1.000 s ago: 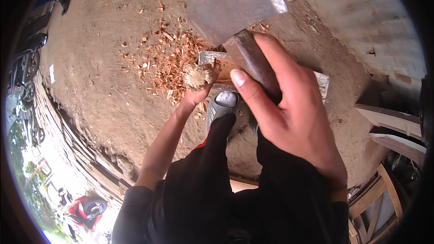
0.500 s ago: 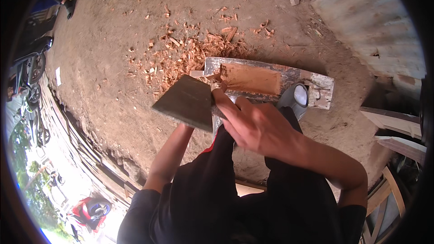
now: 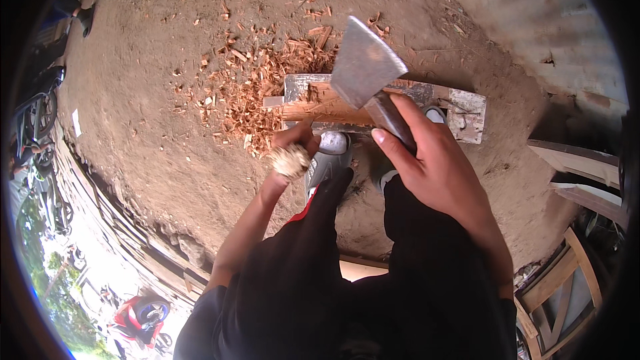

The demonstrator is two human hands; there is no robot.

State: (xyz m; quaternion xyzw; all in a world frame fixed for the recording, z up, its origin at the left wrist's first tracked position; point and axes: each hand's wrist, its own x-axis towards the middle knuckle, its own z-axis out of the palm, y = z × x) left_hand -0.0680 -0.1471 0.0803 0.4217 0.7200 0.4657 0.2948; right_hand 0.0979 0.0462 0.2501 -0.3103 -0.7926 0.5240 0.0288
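My right hand (image 3: 437,160) is closed round the dark handle of a hatchet (image 3: 367,63); its broad grey blade is raised over the work. Lower and to the left, my left hand (image 3: 299,136) grips a chisel-like tool (image 3: 290,162), whose pale, frayed handle end points up at me. Its lower end is hidden by the hand. Beneath both hands lies a thick timber piece (image 3: 467,117) with flaking white and dark paint. A long reddish area of bare wood (image 3: 313,112) is cut into it, partly covered by the hatchet blade.
Reddish wood chips (image 3: 267,70) are heaped on the dirt floor beyond the timber. My shoe (image 3: 332,143) is against its near side. Corrugated metal sheets (image 3: 533,20) stand at the far right, wooden frames (image 3: 560,287) at the near right. Motorbikes (image 3: 140,317) are at the left.
The hatchet has swung up and right, away from above my left hand, and its blade has turned. My left hand and the frayed handle end, hidden before, now show.
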